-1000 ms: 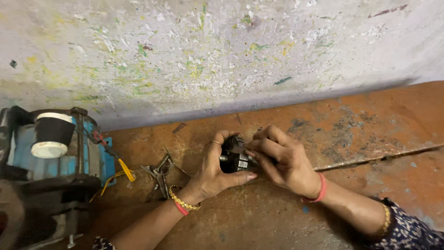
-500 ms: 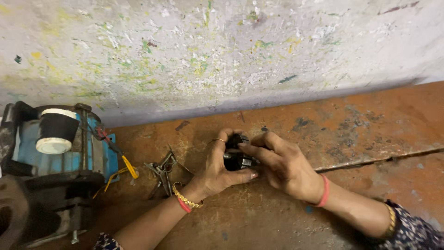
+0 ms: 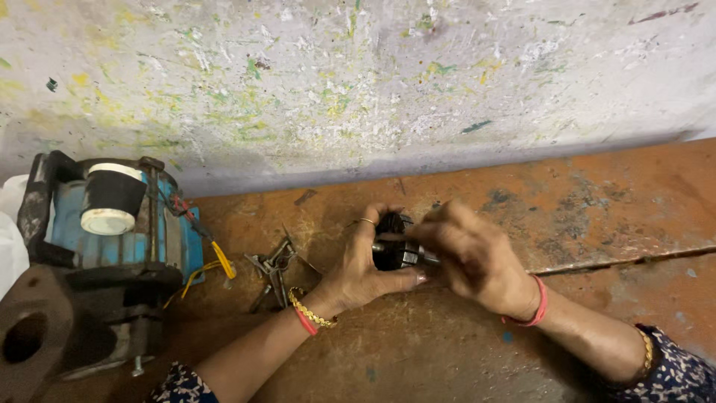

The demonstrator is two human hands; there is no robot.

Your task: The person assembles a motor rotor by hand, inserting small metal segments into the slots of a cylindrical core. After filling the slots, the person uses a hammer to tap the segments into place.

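In the head view, a small black round motor part [image 3: 391, 250] is being cupped by the left hand [image 3: 358, 269] while its shaft end is being pinched by the right hand [image 3: 477, 265]. Assembly seems midway; loose metal pieces [image 3: 274, 269] are lying unused just left of the left hand.

Wore a thin ring on the left hand [image 3: 362, 265], plus a gold chain bracelet and a red band at that wrist. Had a red band on the right hand's [image 3: 477, 261] wrist and a gold bangle further up. Showed dark, pale-flowered sleeves on both arms.
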